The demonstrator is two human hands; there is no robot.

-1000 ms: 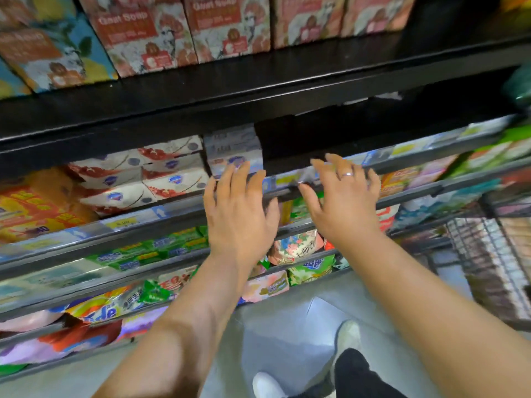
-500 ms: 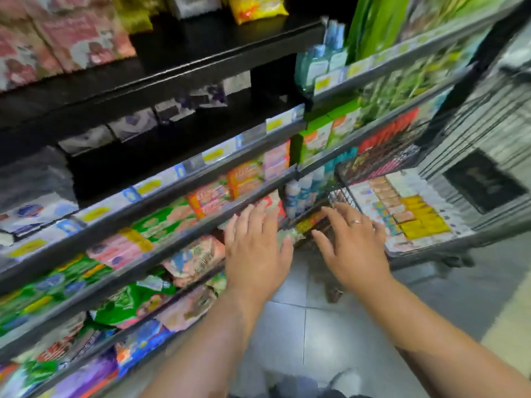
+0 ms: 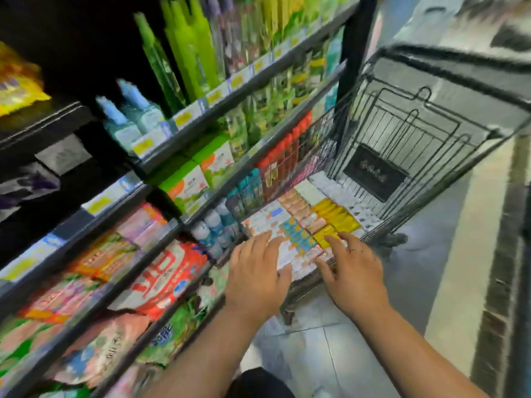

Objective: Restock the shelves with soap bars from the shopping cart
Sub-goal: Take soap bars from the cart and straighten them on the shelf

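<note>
**Reaching into the cart for soap bars**

Store aisle with grey tiled floor (image 3: pixel 330 354), running beside dark shelves (image 3: pixel 161 282) packed with colourful packets and bottles. Standing at the shelf end, a wire shopping cart (image 3: pixel 431 116), carrying on its bottom neat rows of boxed soap bars (image 3: pixel 304 222): white, peach, yellow and blue-patterned ones.

Hovering over the near rim of the cart, both hands, palms down. Left hand (image 3: pixel 255 280) showing fingers (image 3: pixel 258 242) spread and empty, the tips lying over the white boxes at the near left corner; whether touching them or only above, hard to tell because of the blur. Right hand (image 3: pixel 352 271) likewise spread and holding nothing, fingertips (image 3: pixel 333 241) sitting just beside the yellow boxes.

Judging the boxes as light, stiff cardboard, a little smooth, not fragile but denting if squeezed hard. Packed tight side by side, so probably needing a pinch across the short ends, or lifting several as one block pressed between both palms.
</note>
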